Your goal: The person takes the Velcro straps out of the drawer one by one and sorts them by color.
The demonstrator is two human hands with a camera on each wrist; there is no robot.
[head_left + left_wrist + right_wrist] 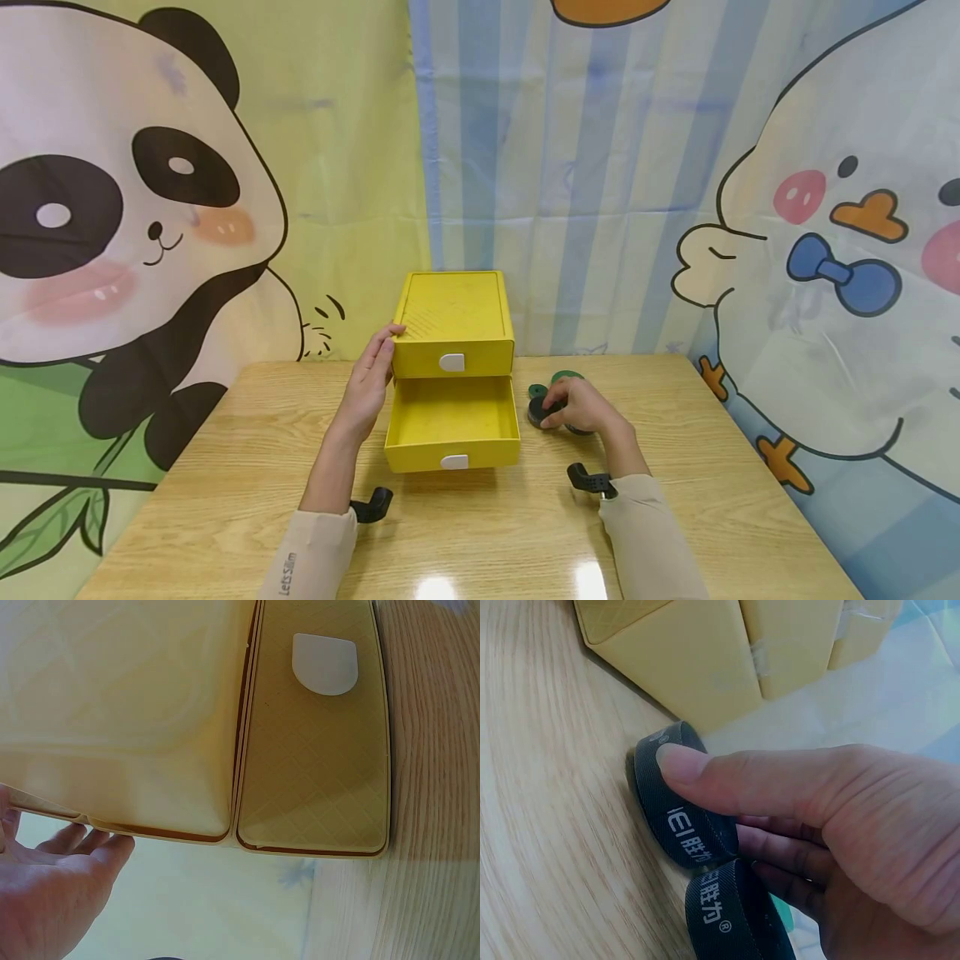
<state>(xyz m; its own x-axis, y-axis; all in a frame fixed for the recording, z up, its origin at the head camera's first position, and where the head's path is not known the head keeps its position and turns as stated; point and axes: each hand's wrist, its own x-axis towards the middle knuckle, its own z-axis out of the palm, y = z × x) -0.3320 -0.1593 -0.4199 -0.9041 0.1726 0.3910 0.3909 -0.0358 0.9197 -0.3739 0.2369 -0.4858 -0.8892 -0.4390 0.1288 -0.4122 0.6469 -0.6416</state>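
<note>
A yellow three-drawer box [457,304] stands on the table with its middle drawer [450,412] pulled out and nothing visible inside. My left hand [366,387] rests against the box's left side, fingers extended along it up to the top edge. On the right of the box, my right hand [588,407] pinches a roll of black fabric tape [656,780], printed with white lettering, between thumb and fingers. A second black tape roll [724,915] touches the first. Behind them lie a small green roll [537,390] and a larger green roll [567,375], partly hidden by the hand.
The wooden table [247,450] extends on both sides and in front of the box. A printed curtain [487,167] with a panda and a chick hangs behind. The closed bottom drawer [315,765] has a white handle [325,664].
</note>
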